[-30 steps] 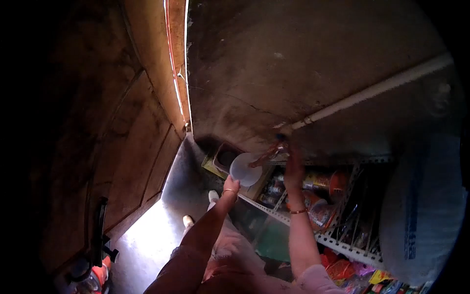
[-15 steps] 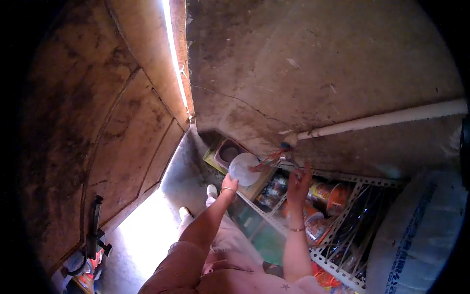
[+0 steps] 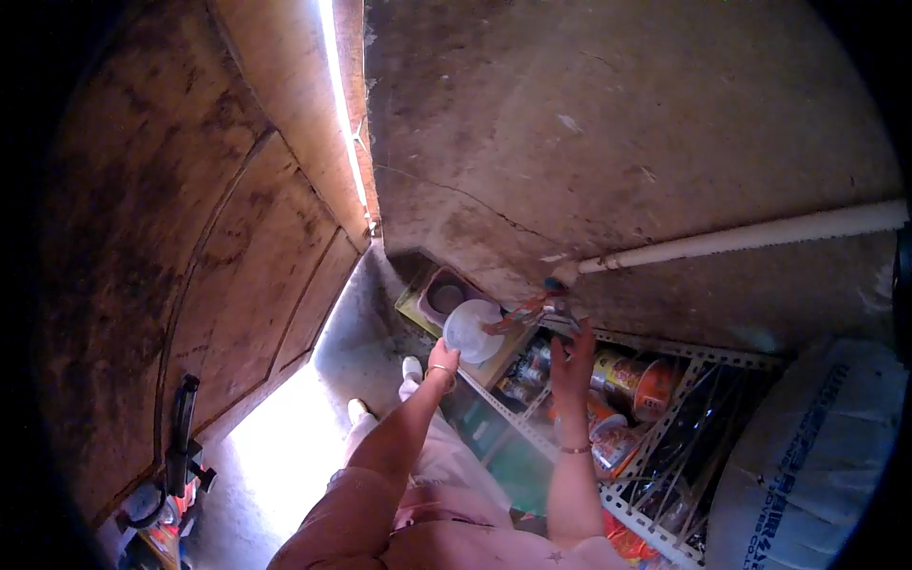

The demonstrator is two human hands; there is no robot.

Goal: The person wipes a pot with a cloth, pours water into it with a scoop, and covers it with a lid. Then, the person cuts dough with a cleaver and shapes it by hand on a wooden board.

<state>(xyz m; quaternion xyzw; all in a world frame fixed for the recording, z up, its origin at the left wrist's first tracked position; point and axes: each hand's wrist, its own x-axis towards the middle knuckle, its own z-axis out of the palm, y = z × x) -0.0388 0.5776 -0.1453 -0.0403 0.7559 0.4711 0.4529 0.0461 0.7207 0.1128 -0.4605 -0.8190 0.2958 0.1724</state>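
Note:
My left hand (image 3: 444, 355) grips the near edge of a round, translucent white plastic container (image 3: 471, 331). My right hand (image 3: 573, 364) is raised over the shelf with thumb and fingers apart. Its fingertips are close to a small shiny piece (image 3: 559, 316), whose kind is unclear; whether they touch it I cannot tell. Reddish, stringy strands (image 3: 521, 315) hang between the container and that shiny piece, below the end of the wall pipe. A pinkish box with a round dark opening (image 3: 445, 292) stands just behind the container.
A white perforated-metal shelf rack (image 3: 532, 435) holds orange-labelled cans (image 3: 655, 388) and small jars. A white pipe (image 3: 741, 235) runs along the stained wall. At right bulges a white printed sack (image 3: 807, 475). On the left stands a wooden door (image 3: 247, 237), with bright light on the floor.
My right hand has shifted slightly left, its fingers now nearer the shiny piece. My left hand and the container stay almost where they were.

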